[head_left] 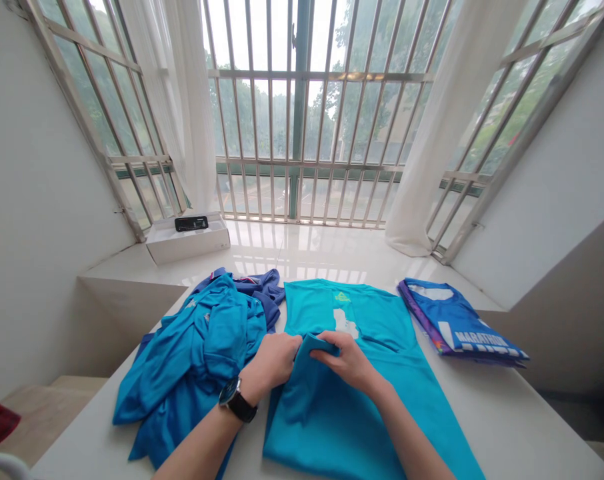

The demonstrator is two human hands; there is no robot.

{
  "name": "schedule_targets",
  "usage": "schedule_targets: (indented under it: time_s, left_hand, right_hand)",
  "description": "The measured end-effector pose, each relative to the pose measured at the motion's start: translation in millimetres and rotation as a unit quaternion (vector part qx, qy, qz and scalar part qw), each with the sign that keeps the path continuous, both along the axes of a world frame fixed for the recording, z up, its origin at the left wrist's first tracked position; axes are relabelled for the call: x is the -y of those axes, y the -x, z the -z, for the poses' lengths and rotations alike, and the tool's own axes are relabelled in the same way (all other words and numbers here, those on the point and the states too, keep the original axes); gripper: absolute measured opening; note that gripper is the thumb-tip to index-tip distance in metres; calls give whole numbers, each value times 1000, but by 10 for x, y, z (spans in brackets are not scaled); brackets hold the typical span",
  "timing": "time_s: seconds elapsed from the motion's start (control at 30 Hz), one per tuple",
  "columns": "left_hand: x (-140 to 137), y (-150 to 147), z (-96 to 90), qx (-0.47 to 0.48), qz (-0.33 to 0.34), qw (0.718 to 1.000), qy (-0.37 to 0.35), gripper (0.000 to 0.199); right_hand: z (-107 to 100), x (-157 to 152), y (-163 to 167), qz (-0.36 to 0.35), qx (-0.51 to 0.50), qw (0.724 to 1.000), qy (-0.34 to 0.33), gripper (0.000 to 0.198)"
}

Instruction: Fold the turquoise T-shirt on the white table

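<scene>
A turquoise T-shirt point(422, 400) lies spread on the white table in front of me, its top edge toward the window. A small yellow-green logo and a white print show near its upper part. My left hand point(277, 357), with a black watch on the wrist, is closed on the shirt's left side. My right hand point(345, 357) pinches a raised fold of the same cloth between thumb and fingers, close beside the left. The fabric bunches up between both hands, and part of the white print is covered.
To the left lies a loose heap of blue shirts point(207, 353). Folded shirts point(462, 327) are stacked at the right, the top one blue with white lettering. A white box point(189, 243) with a black phone-like object point(191, 223) on it stands at the back left, near the barred window.
</scene>
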State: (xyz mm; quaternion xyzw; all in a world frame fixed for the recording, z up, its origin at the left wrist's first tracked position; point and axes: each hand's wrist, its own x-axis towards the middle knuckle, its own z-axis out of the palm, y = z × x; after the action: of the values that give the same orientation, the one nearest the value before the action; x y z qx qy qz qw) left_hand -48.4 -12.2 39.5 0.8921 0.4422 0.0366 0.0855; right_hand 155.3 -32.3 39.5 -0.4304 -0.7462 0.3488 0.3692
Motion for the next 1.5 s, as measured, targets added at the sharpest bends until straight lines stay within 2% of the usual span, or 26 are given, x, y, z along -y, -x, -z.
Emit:
schedule_targets:
  time_s: [0.1,0.37,0.73,0.93,1.13,1.37,1.43,1.5]
  left_hand:
    - [-9,-3,4,-40,-33,999,0,26]
    - [52,-64,-108,-74,-92,993,6,22]
    - [90,-127,-141,-84,-113,990,12,27]
    - [89,-109,-150,-84,-98,992,9,29]
    - [52,-76,-168,-60,-96,994,-8,30]
    - [-15,-29,-75,-39,-67,997,-9,30]
    - [-43,-19,-55,-2,-73,997,-5,33]
    - [-78,-10,-58,79,-92,992,23,44]
  right_hand:
    - [23,-9,-4,-1,2,1000,-4,23]
    - [70,-16,-1,-5,15,1000,-20,19]
    - [91,-10,-2,-8,27,999,-20,18]
    - [65,0,8,-5,26,999,-27,17]
    - [40,14,15,-10,27,999,-35,14]
    - [129,-1,16,-15,42,998,-35,14]
    - [154,-9,25,-15,40,998,-35,14]
    - [171,-14,40,-11,37,998,-40,12]
